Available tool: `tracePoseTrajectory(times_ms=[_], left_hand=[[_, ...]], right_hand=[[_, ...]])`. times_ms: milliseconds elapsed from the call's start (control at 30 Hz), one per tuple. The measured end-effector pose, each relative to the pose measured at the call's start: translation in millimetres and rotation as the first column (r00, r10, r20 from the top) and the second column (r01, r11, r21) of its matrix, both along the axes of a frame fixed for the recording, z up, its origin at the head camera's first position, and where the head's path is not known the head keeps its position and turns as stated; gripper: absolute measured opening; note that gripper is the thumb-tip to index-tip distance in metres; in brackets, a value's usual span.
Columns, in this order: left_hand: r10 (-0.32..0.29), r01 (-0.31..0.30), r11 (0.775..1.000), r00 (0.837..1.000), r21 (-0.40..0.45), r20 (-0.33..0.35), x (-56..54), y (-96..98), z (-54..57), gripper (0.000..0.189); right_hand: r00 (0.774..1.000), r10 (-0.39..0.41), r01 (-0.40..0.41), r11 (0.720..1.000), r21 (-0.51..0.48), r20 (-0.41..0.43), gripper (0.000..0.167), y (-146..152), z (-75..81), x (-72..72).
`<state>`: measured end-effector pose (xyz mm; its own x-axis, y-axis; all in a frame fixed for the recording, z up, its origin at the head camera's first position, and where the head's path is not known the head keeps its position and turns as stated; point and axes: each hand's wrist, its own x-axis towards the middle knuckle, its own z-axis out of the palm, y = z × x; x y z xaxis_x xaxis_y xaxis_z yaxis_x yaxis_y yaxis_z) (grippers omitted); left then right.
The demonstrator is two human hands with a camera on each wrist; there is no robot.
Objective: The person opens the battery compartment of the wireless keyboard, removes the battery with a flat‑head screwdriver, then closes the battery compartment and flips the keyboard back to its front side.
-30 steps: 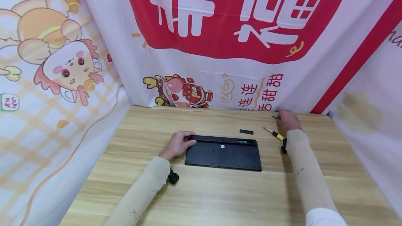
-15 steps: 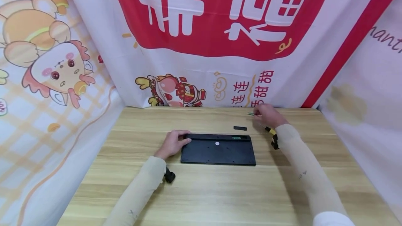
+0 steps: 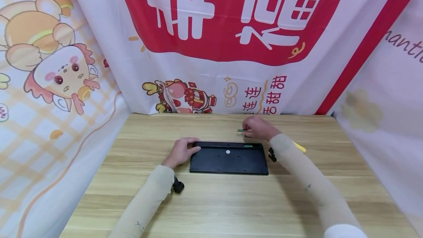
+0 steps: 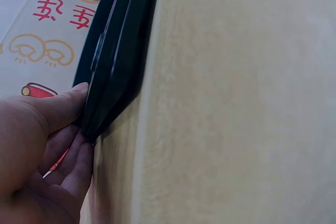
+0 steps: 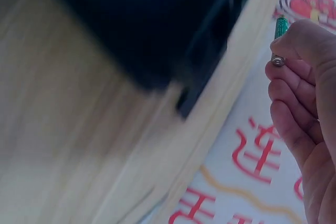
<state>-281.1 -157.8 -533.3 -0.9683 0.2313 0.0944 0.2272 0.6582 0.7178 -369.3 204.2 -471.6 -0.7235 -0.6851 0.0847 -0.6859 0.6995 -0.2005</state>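
Note:
A black keyboard (image 3: 228, 162) lies face down on the wooden table, its open battery slot at the far right end showing a green battery (image 3: 248, 145). My left hand (image 3: 181, 152) grips the keyboard's left end, thumb on the upper face and fingers around the corner in the left wrist view. Between thumb and fingertips of my right hand (image 3: 259, 127) is another green battery (image 5: 281, 27), a metal end facing the camera in the right wrist view. That hand is beyond the keyboard's far edge, above the slot's end. The small black battery cover (image 3: 248, 136) is mostly hidden behind it.
To the right, a screwdriver's yellow handle (image 3: 299, 147) shows from behind the right sleeve (image 3: 307, 172). Printed cloth (image 3: 185, 58) hangs along the table's back edge and both sides. Bare wood (image 3: 224, 205) stretches in front of the keyboard.
My right hand has moved left with the battery from the far right, past the screwdriver, to the keyboard's far edge. My left hand keeps its grip. The head view has shifted slightly.

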Motion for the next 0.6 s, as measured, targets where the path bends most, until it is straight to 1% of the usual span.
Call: tracePoseTrajectory(times_ms=[100, 233, 367, 600], left_hand=[[0.002, -0.002, 1.0, 1.0, -0.003, 0.003, -1.0, -0.3, -0.6, 0.027], [0.001, -0.001, 1.0, 1.0, -0.004, 0.002, -1.8, -1.2, -1.5, 0.027], [-0.003, 0.003, 1.0, 1.0, -0.007, 0.005, -1.5, -1.3, -1.5, 0.028], [0.005, -0.005, 1.0, 1.0, -0.007, 0.01, 0.4, -0.8, 0.6, 0.029]], right_hand=[[0.999, 0.029, -0.029, 1.0, -0.002, 0.015, 0.006, -12.9, -3.6, 1.1], [0.998, 0.027, -0.027, 1.0, 0.002, 0.056, 0.004, -26.1, -7.7, 0.8], [0.996, 0.002, -0.003, 1.0, 0.011, 0.088, 0.003, -34.5, -12.1, -1.4], [0.994, -0.049, 0.042, 0.997, 0.068, 0.103, 0.006, -46.2, -21.6, -4.1]])
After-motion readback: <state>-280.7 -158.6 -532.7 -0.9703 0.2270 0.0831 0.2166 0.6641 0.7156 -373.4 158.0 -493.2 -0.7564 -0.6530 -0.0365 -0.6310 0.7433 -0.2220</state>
